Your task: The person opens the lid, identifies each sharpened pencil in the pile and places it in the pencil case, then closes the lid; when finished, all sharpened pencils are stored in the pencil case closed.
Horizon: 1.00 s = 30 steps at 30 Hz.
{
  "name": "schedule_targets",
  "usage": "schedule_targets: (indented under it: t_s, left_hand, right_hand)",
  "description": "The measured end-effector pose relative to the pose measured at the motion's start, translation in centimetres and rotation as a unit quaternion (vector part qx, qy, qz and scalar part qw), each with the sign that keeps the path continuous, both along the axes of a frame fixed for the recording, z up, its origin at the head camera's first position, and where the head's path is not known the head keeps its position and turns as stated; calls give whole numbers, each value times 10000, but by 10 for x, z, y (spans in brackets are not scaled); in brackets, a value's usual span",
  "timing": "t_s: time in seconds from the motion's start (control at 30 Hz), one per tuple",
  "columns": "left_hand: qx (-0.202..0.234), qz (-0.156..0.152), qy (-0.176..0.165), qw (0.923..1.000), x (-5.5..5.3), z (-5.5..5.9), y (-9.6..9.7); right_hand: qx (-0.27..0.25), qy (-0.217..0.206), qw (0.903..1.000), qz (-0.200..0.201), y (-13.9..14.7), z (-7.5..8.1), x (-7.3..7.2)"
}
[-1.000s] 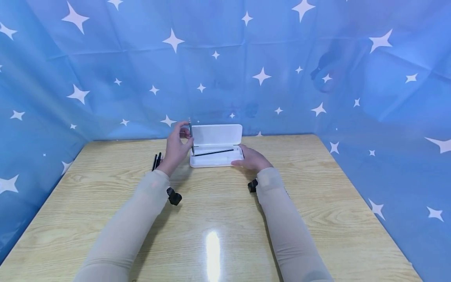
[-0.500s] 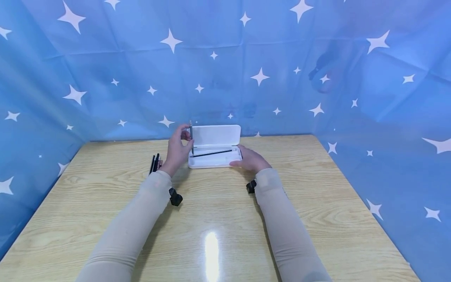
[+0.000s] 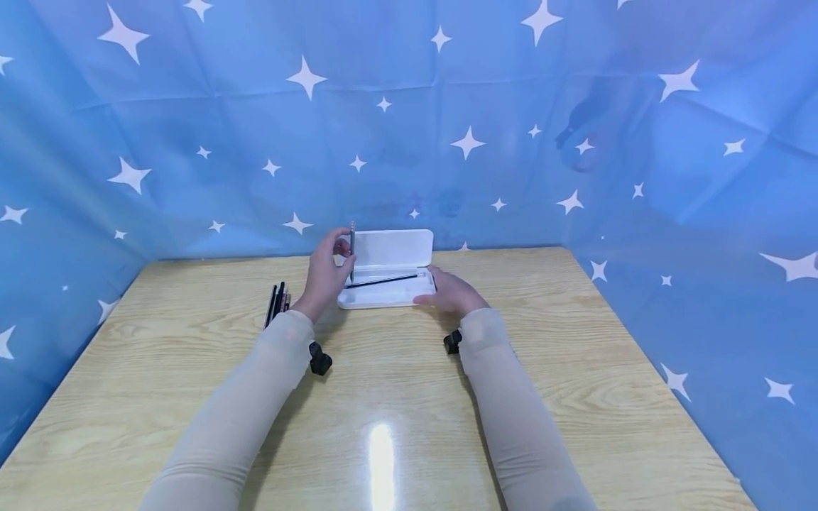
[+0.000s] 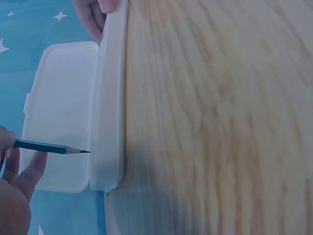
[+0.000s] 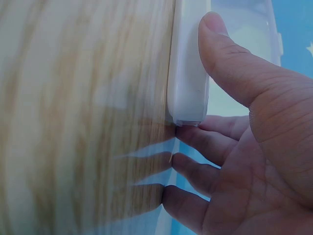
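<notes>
A white pencil case [image 3: 386,297] lies at the back of the table with its lid [image 3: 393,248] raised. Between thumb and fingertips my left hand [image 3: 326,275] pinches a dark green pencil [image 4: 46,147], held upright over the case's left end, its sharpened point downward. Inside the case a dark pencil [image 3: 382,282] rests slantwise. My right hand [image 3: 455,291] grips the case's right end. In the right wrist view its thumb [image 5: 230,54] lies over the front wall, and the other fingers [image 5: 205,142] are at the end and on the table.
Several dark pencils [image 3: 276,304] lie together left of the case, partly hidden by the left forearm. The wooden table [image 3: 562,369] ends at a blue star-patterned cloth [image 3: 409,106] behind the case. Black wrist cameras [image 3: 320,360] sit on both sleeves.
The left hand has carried the upright pencil slightly right, farther in over the case. The right hand stays on the case's right end. The head view has shifted a little.
</notes>
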<state>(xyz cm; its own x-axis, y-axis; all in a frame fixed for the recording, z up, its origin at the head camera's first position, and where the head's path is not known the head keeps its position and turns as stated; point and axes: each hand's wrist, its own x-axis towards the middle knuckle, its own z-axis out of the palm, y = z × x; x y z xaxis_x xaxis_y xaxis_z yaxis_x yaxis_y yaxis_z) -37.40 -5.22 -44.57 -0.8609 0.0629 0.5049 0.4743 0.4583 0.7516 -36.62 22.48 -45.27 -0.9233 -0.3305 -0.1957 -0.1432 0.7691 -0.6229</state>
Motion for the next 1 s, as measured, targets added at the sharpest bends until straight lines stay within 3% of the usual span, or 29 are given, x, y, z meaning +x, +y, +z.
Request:
schedule_targets:
  t_s: [0.33, 0.63, 0.77, 1.0]
  left_hand:
    - [-652, -14, 136, 9978, -2, -7, 0]
    - [-1076, -194, -384, 9933, -5, -8, 1]
    - [-1643, -383, -647, 9835, -8, -2, 7]
    - [-2795, -615, -775, 9550, -9, 4, 18]
  right_hand:
    - [20, 63, 10000, 7, -2, 0, 0]
    - [6, 79, 10000, -32, 0, 1, 0]
    - [33, 48, 10000, -55, 1, 0, -2]
    - [-93, -15, 10000, -8, -1, -2, -2]
